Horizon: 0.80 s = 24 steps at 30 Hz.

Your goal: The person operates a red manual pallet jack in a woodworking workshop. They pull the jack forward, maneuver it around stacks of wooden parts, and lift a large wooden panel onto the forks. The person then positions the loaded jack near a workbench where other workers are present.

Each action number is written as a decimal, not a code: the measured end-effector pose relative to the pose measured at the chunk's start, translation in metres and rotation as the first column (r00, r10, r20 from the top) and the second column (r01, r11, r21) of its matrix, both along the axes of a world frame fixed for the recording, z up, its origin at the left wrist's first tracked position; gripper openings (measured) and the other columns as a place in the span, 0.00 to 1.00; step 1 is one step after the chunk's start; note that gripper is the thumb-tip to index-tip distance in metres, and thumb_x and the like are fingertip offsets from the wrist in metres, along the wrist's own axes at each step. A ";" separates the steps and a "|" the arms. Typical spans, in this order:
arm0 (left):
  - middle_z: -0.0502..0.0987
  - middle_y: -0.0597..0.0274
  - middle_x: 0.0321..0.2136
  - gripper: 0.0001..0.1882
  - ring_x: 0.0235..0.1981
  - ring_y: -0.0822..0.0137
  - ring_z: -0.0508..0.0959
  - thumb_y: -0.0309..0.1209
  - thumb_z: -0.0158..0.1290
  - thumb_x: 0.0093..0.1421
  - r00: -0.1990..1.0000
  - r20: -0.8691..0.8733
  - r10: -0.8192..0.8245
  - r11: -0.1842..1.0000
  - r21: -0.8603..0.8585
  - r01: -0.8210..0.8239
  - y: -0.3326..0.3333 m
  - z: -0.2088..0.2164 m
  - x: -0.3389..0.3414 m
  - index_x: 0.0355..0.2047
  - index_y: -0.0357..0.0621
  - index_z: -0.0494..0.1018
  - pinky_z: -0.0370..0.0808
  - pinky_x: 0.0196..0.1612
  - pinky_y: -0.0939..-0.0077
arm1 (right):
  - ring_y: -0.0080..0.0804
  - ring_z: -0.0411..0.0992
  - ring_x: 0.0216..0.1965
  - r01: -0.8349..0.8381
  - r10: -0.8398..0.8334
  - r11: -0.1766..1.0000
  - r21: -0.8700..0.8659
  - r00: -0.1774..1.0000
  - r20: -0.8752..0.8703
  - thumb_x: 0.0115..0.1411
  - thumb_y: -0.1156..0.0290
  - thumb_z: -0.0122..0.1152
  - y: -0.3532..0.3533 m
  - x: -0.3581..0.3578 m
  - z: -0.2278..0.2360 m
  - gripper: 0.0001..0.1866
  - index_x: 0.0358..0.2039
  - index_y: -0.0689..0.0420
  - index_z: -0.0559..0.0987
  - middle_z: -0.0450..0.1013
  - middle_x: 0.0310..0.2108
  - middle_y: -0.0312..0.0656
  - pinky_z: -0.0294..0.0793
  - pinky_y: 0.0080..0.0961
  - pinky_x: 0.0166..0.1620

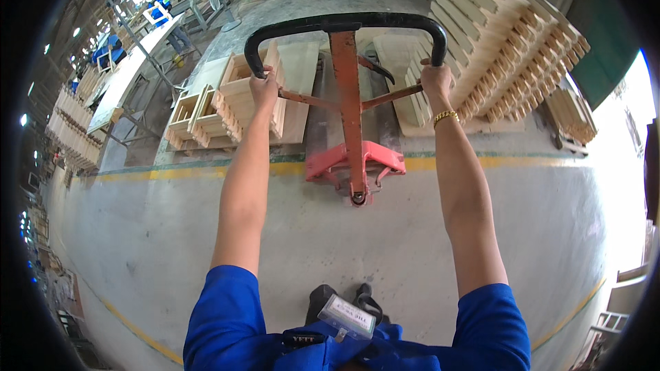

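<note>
Both arms reach forward to a pallet jack (348, 110) with a worn orange shaft and a black loop handle (344, 23). My left hand (265, 84) is wrapped round the handle's left lower end. On the opposite end, my right hand (436, 81) grips in the same way, a gold bracelet (445, 117) at its wrist. A dark curved lever (377, 69) sticks out from the shaft below the handle's top bar. The jack's pinkish-red base (355, 160) stands at the yellow floor line, its forks largely hidden behind the shaft and base.
Wooden frames and parts (234, 96) are stacked on the left of the jack. A tall stack of slatted wooden pieces (502, 41) rises on the right. Farther left, a person in blue (161, 14) stands by a long workbench (137, 62), near a fan (218, 1).
</note>
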State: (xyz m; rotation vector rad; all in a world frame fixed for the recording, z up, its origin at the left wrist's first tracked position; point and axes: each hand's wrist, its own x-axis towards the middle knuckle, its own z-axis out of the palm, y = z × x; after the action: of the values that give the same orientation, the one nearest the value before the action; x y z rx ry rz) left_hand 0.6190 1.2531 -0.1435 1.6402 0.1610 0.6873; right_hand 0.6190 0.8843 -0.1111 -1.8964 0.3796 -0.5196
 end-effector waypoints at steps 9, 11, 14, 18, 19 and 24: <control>0.66 0.68 0.12 0.04 0.11 0.72 0.71 0.24 0.48 0.60 0.995 0.093 -0.018 1.000 -0.007 0.019 0.000 0.007 0.222 0.35 0.39 0.69 0.69 0.15 0.76 | 0.34 0.76 0.21 -0.046 0.044 0.999 0.017 0.993 0.106 0.53 0.75 0.46 0.004 0.235 0.003 0.13 0.32 0.59 0.80 0.75 0.19 0.47 0.75 0.28 0.28; 0.66 0.67 0.12 0.03 0.11 0.71 0.71 0.23 0.48 0.60 0.998 0.056 0.023 0.999 0.038 -0.025 0.004 0.011 0.271 0.35 0.39 0.69 0.69 0.15 0.76 | 0.33 0.77 0.21 -0.037 0.036 0.999 0.008 0.996 0.087 0.53 0.75 0.46 0.008 0.287 0.007 0.13 0.32 0.59 0.80 0.75 0.19 0.46 0.75 0.28 0.28; 0.66 0.66 0.11 0.03 0.11 0.72 0.71 0.23 0.48 0.59 0.998 0.029 -0.064 0.995 -0.078 0.066 0.009 0.013 0.348 0.34 0.39 0.69 0.69 0.15 0.75 | 0.33 0.77 0.22 0.011 -0.011 1.000 0.026 1.000 0.022 0.54 0.75 0.45 0.015 0.363 0.010 0.13 0.32 0.58 0.81 0.75 0.20 0.46 0.75 0.28 0.29; 0.67 0.66 0.12 0.03 0.12 0.73 0.70 0.22 0.49 0.59 0.999 0.011 -0.052 0.997 -0.062 0.053 0.024 0.014 0.449 0.33 0.38 0.71 0.70 0.16 0.74 | 0.33 0.77 0.21 -0.031 0.033 0.999 -0.030 0.998 0.055 0.53 0.76 0.46 0.025 0.466 0.007 0.13 0.33 0.58 0.80 0.75 0.19 0.46 0.75 0.28 0.31; 0.68 0.65 0.14 0.03 0.14 0.73 0.71 0.23 0.49 0.59 0.998 -0.012 -0.062 0.995 -0.077 0.061 0.028 0.015 0.474 0.34 0.38 0.71 0.71 0.18 0.74 | 0.33 0.77 0.21 -0.049 0.054 0.998 -0.051 0.992 0.114 0.53 0.76 0.46 0.027 0.493 0.006 0.13 0.34 0.58 0.80 0.75 0.19 0.46 0.75 0.28 0.31; 0.71 0.64 0.15 0.06 0.17 0.72 0.73 0.25 0.50 0.58 0.998 0.018 -0.052 0.994 0.094 0.050 0.035 0.015 0.607 0.35 0.39 0.72 0.71 0.23 0.76 | 0.33 0.76 0.19 -0.043 0.059 0.996 -0.075 0.971 0.231 0.53 0.76 0.49 0.028 0.621 -0.002 0.12 0.34 0.57 0.80 0.75 0.19 0.48 0.75 0.28 0.30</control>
State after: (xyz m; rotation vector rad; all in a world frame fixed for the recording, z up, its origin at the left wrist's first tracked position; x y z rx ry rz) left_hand 1.2261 1.2881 -0.1286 1.7206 0.0721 0.6811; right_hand 1.2397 0.9118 -0.1133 -1.8811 0.1594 -0.7208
